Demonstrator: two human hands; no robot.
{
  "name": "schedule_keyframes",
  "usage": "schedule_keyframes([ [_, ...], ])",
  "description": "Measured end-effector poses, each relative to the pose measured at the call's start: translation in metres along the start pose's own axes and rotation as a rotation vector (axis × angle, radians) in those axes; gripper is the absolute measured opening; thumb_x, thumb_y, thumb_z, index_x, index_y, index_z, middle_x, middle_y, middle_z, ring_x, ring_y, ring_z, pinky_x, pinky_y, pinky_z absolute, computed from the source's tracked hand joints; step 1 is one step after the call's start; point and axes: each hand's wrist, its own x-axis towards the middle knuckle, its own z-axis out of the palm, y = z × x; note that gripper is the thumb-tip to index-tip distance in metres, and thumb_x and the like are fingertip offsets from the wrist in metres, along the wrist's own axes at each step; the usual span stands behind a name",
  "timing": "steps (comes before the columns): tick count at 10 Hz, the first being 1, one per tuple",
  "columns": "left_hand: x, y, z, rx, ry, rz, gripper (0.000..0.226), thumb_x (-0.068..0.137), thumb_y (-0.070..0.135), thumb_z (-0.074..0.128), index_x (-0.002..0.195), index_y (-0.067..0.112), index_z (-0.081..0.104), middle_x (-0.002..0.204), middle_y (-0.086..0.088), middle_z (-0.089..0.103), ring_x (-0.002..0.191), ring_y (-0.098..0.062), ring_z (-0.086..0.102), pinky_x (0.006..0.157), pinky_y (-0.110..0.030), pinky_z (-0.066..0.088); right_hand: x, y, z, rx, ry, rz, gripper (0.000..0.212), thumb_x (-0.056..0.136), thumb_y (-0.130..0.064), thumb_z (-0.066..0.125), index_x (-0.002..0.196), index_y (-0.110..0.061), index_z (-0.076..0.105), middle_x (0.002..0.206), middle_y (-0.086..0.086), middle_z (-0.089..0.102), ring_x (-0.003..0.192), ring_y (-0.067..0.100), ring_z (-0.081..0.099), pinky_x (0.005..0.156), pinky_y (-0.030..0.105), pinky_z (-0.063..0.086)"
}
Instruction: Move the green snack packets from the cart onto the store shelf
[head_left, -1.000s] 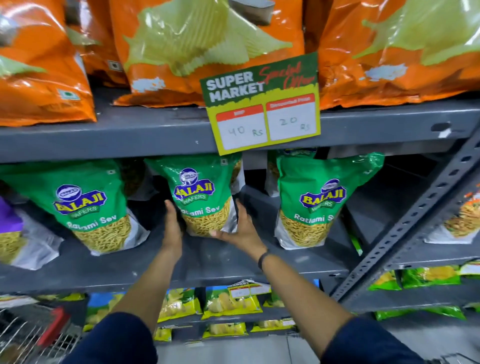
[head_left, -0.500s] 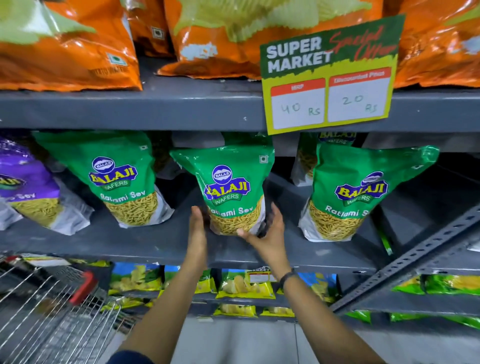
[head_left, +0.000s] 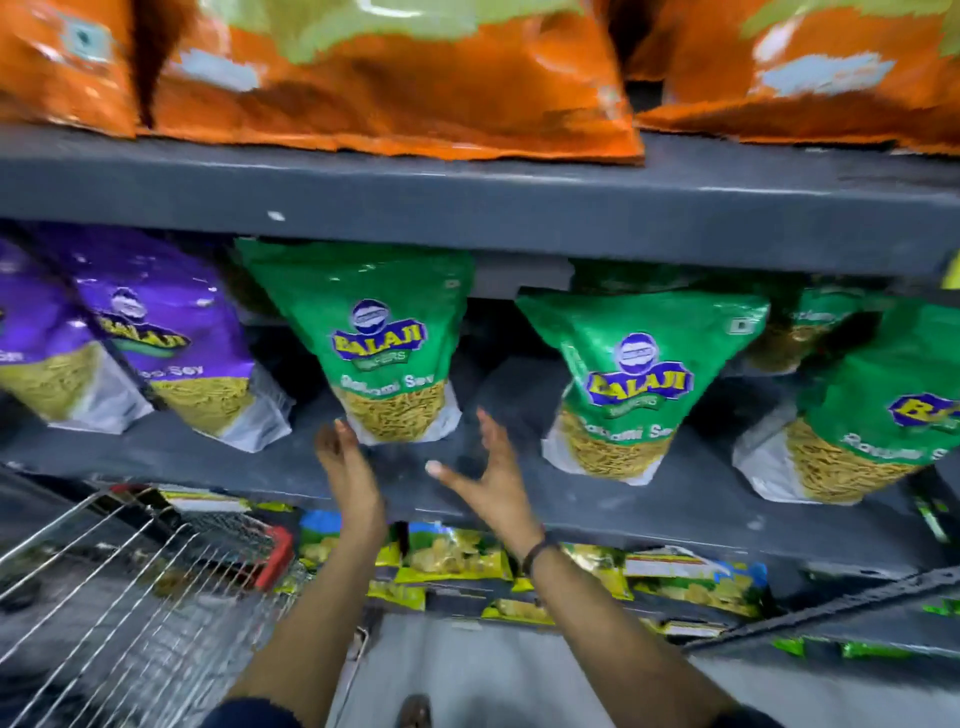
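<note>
At the lower left stands the wire cart (head_left: 119, 587), its red-handled end near the front edge of the grey shelf (head_left: 218, 457); the blur hides whether any packets lie in its basket. On the left end of that shelf two purple packets (head_left: 171, 353) lean back. Next comes a green snack packet (head_left: 384, 343), standing near the front edge and tilted so its top tucks under the shelf above (head_left: 467, 208).

The left hand (head_left: 345, 467) is open and flat, fingertips at the packet's lower left corner, touching or just shy of it; the blur leaves that unclear. The right hand (head_left: 488, 483) is spread wide, fingers splayed, empty, and apart from the packet, over a bare stretch of shelf. Further right, more green packets (head_left: 639, 379) stand towards the right end.

The likely hazard is this packet tipping forward: it sits close to the lip with only its base bearing weight, and a brush from either wrist could pull it off the edge onto the floor. A clumsy sweep to the right could also knock its neighbour.

Open room lies between the two green packets and along the front strip of the shelf; overhead clearance is tight.
</note>
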Motion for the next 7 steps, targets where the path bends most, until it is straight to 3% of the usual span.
schedule_keyframes([
  [1,0.033,0.006,-0.007,0.100,-0.319,0.085,0.037,0.098,0.031,0.029,0.128,0.010,0.039,0.131,-0.002,0.045,0.113,0.006,0.046,0.088,-0.003,0.030,0.044,-0.017,0.025,-0.032,0.017,-0.062,0.096,0.055,-0.032,0.086,0.135,-0.028,0.034,0.142,-0.005,0.040,0.134,0.012,0.036,0.113,0.034,0.032],
  [2,0.050,0.005,-0.017,0.123,-0.453,0.110,0.032,0.097,0.035,0.030,0.116,0.013,0.043,0.111,0.005,0.052,0.090,0.021,0.050,0.075,0.004,0.036,0.053,-0.021,0.045,-0.007,0.090,0.011,0.076,0.048,-0.043,0.085,0.111,-0.047,0.042,0.130,0.001,0.053,0.122,0.016,0.051,0.105,0.044,0.044],
  [3,0.068,0.001,-0.030,0.170,-0.507,0.140,0.045,0.090,0.047,0.030,0.118,0.015,0.045,0.106,0.019,0.054,0.088,0.026,0.049,0.072,0.006,0.036,0.041,-0.016,0.072,-0.020,0.230,0.016,0.072,0.047,-0.054,0.082,0.106,-0.048,0.042,0.124,0.000,0.057,0.115,0.014,0.056,0.097,0.042,0.050],
  [4,0.070,-0.002,-0.035,0.159,-0.511,0.119,0.045,0.089,0.048,0.030,0.119,0.017,0.045,0.106,0.017,0.054,0.090,0.025,0.048,0.071,0.006,0.035,0.032,-0.017,0.080,-0.045,0.261,-0.035,0.083,0.053,-0.050,0.082,0.122,-0.029,0.042,0.127,0.002,0.055,0.119,0.014,0.053,0.098,0.036,0.048],
  [5,0.065,0.001,-0.039,0.173,-0.507,0.119,0.047,0.087,0.050,0.031,0.121,0.019,0.043,0.110,0.013,0.053,0.095,0.019,0.048,0.072,0.006,0.035,0.025,-0.024,0.078,-0.043,0.218,-0.071,0.081,0.060,-0.035,0.083,0.128,-0.020,0.041,0.130,0.001,0.052,0.122,0.013,0.050,0.098,0.024,0.044],
  [6,0.058,0.003,-0.041,0.240,-0.461,0.159,0.046,0.091,0.047,0.031,0.125,0.018,0.043,0.120,0.008,0.052,0.106,0.004,0.050,0.077,0.003,0.034,0.020,-0.027,0.073,-0.024,0.165,-0.076,0.080,0.067,-0.029,0.080,0.133,-0.020,0.037,0.136,-0.003,0.047,0.126,0.004,0.044,0.100,0.016,0.040],
  [7,0.040,-0.008,-0.056,0.323,-0.394,0.327,0.046,0.092,0.042,0.035,0.127,0.014,0.044,0.129,0.002,0.051,0.117,-0.006,0.046,0.093,-0.009,0.033,0.001,-0.021,0.069,-0.032,0.181,-0.065,0.061,0.086,-0.026,0.061,0.139,-0.019,0.031,0.143,-0.006,0.038,0.128,-0.014,0.034,0.100,0.000,0.027],
])
